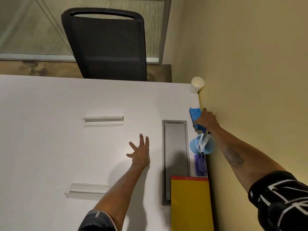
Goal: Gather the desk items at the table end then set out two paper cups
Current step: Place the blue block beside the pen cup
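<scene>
The right hand [206, 120] clasps the blue whiteboard eraser [195, 116] at the counter's [50, 130] wall edge; light and rigid (likely plastic-backed), best gripped across its sides. The left hand [140, 154] hovers spread, empty.

Yellow folder [191, 205] cut off below

Office, mesh chair [106, 45], white table [50, 130]
</scene>
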Demonstrator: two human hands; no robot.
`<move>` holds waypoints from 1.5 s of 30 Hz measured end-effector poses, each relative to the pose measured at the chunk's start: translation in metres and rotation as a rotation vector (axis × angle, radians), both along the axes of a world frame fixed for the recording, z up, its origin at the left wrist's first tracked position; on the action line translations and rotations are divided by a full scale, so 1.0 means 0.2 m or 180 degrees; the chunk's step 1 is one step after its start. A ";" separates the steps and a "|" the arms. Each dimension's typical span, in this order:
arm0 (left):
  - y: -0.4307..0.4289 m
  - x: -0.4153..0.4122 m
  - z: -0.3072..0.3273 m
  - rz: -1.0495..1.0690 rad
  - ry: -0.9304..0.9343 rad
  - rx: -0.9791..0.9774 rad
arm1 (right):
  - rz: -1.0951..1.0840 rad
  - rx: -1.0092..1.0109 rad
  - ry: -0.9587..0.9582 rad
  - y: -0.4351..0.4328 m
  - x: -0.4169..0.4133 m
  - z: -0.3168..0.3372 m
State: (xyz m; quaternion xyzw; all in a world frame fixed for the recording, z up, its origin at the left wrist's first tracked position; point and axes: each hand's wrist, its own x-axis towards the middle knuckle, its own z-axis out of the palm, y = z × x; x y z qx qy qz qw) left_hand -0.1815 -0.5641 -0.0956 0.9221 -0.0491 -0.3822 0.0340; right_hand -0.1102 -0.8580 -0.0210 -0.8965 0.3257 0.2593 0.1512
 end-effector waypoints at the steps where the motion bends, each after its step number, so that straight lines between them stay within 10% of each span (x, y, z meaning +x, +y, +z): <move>1: 0.00 0.00 0.00 -0.0008 0.0013 0.0009 | 0.0025 -0.0030 0.0066 0.01 0.00 -0.01; 45: 0.05 0.06 -0.04 -0.0085 0.0099 -0.0137 | 0.0519 -0.0520 0.0686 0.04 0.02 -0.11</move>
